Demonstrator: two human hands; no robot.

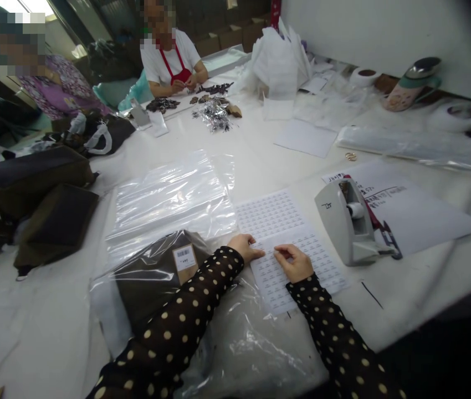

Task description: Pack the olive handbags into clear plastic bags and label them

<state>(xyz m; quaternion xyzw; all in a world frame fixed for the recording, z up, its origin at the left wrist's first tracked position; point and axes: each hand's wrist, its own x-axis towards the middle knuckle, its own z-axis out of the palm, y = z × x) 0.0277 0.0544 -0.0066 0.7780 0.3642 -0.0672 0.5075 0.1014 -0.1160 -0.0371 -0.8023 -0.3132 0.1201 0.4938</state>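
Fingers (257,254) of both hands (241,245) (296,264) bend half-closed over flat, fine-printed paper (272,213), hold unclear.

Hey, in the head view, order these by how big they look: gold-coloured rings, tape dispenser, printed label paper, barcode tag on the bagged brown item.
Largest to smallest, as they look:
1. Printed label paper, though the hands cover part
2. Tape dispenser
3. Barcode tag
4. Gold-coloured rings

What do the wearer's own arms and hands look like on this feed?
The left sleeve and right sleeve are long, black and sheer-looking, with pale cream polka dots. The left hand and right hand wear no gloves.
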